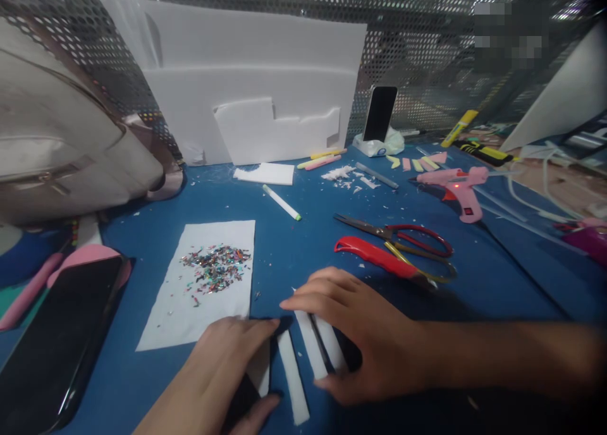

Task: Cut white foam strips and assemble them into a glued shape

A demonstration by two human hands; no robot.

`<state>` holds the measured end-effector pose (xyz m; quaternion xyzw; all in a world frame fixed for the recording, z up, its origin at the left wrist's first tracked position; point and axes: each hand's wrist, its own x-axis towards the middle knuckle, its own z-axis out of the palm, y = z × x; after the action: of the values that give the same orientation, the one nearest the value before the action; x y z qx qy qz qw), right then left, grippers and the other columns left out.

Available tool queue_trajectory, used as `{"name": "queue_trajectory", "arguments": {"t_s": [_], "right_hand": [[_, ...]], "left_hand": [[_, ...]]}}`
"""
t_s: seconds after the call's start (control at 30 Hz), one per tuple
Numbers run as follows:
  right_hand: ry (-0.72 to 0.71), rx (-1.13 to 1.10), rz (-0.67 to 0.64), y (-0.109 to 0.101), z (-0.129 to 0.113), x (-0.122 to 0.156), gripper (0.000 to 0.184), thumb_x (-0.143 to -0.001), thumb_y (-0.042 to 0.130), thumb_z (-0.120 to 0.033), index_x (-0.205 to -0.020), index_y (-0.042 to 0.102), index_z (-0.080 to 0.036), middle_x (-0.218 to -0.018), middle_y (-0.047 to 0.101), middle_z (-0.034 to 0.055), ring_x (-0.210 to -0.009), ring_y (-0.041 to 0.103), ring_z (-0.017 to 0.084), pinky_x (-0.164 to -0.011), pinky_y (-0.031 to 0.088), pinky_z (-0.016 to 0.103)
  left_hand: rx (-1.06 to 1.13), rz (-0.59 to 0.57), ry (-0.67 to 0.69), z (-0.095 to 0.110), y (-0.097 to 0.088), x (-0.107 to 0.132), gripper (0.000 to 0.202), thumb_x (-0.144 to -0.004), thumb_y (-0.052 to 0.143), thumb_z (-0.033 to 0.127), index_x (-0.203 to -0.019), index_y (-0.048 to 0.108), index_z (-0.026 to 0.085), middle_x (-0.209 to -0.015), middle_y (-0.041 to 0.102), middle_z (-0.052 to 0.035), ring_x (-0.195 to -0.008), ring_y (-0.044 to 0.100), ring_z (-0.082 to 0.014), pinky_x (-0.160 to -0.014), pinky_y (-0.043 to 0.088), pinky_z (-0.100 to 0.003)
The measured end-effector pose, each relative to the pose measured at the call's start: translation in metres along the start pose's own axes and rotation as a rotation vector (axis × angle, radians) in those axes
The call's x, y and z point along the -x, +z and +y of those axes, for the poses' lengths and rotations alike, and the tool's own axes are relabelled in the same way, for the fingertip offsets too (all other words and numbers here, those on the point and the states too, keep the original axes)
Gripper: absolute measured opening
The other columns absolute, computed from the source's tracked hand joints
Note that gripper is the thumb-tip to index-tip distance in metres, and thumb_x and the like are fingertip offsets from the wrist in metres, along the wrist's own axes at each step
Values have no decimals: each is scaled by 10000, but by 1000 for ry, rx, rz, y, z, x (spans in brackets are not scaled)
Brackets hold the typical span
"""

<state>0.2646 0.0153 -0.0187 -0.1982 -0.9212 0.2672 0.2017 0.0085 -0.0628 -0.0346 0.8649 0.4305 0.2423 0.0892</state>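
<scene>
Left hand (225, 356) lowest, curved over a partly hidden white piece (260, 368) at the paper sheet's (175, 324) near right corner; grip cannot be told. Between hands, loose white strip (294, 381) on blue table (291, 248). Right hand (353, 321) arched over paired white strips (309, 340), fingers far end, thumb near; firmness unclear.

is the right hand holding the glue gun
No, the glue gun lies on the blue table, apart from the right hand.
</scene>
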Motion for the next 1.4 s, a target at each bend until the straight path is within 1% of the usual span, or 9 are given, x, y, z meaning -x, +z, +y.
{"name": "queue_trajectory", "arguments": {"t_s": [0.2, 0.33, 0.57, 0.63, 0.73, 0.87, 1.07, 1.23, 1.4], "right_hand": [[22, -103, 75, -6, -2, -2, 746, -736, 737, -501, -1341, 431, -190, -1214, 604, 91, -1114, 525, 242, -983, 397, 411], [56, -181, 111, -8, -2, -2, 747, -718, 767, -455, -1339, 428, -217, -1193, 590, 83, -1064, 530, 239, -939, 424, 414], [32, -181, 66, -7, 1, -1, 756, -739, 751, -479, -1358, 407, -217, -1226, 576, 92, -1120, 512, 247, -975, 406, 417], [5, -127, 4, -4, 2, -1, 739, -765, 722, -478, -1372, 399, -207, -1260, 573, 96, -1184, 484, 250, -1039, 358, 432], [-9, -60, -53, 0, 3, 0, 711, -796, 675, -486, -1382, 398, -194, -1286, 566, 105, -1232, 455, 259, -1087, 306, 458], [36, -23, -67, 2, 3, 2, 722, -801, 680, -503, -1385, 403, -180, -1280, 569, 108, -1198, 470, 257, -1058, 337, 442], [29, -7, -69, 1, 2, 2, 729, -790, 690, -457, -1389, 394, -165, -1272, 565, 121, -1174, 474, 262, -1028, 359, 442], [3, 3, -93, -5, -2, -1, 688, -808, 659, -504, -1338, 430, -128, -1222, 568, 156, -1130, 490, 272, -998, 388, 458], [25, 61, -132, -15, -4, 1, 671, -770, 678, -433, -1330, 434, -157, -1238, 572, 144, -1110, 503, 283, -958, 404, 470]], "left_hand": [[100, -48, -114, -1, -3, 8, 492, -891, 583, 344, -1331, 406, 215, -1078, 656, -51, -923, 677, -175, -797, 580, -239], [101, -38, -114, -2, -4, 6, 483, -904, 580, 372, -1329, 414, 216, -1094, 655, -54, -946, 670, -180, -802, 574, -248], [-84, 2, 58, 3, -7, -3, 386, -944, 554, 379, -1291, 511, 216, -1105, 675, -36, -954, 619, -201, -871, 467, -346], [-149, 17, 158, 6, -7, -3, 304, -986, 512, 391, -1258, 574, 269, -1158, 674, -8, -991, 600, -195, -937, 407, -367], [-226, 34, 302, 10, -3, -2, 263, -1026, 453, 269, -1180, 647, 359, -1204, 675, 72, -1070, 574, -153, -1098, 285, -367], [-223, 26, 328, 13, 0, -2, 275, -1021, 463, 231, -1132, 682, 355, -1177, 692, 89, -1093, 567, -118, -1187, 176, -345], [-184, 37, 296, 13, 2, -1, 229, -1003, 492, 234, -1070, 700, 304, -1095, 704, 52, -1060, 584, -135, -1176, 223, -349], [-141, 133, 290, 9, 11, 0, 296, -1013, 446, 392, -955, 698, 246, -1103, 687, 0, -1075, 579, -188, -1134, 293, -365], [-108, 91, 270, 6, 9, -1, 350, -1009, 420, 461, -959, 658, 208, -1171, 671, -29, -1117, 572, -207, -1092, 346, -375]]}}
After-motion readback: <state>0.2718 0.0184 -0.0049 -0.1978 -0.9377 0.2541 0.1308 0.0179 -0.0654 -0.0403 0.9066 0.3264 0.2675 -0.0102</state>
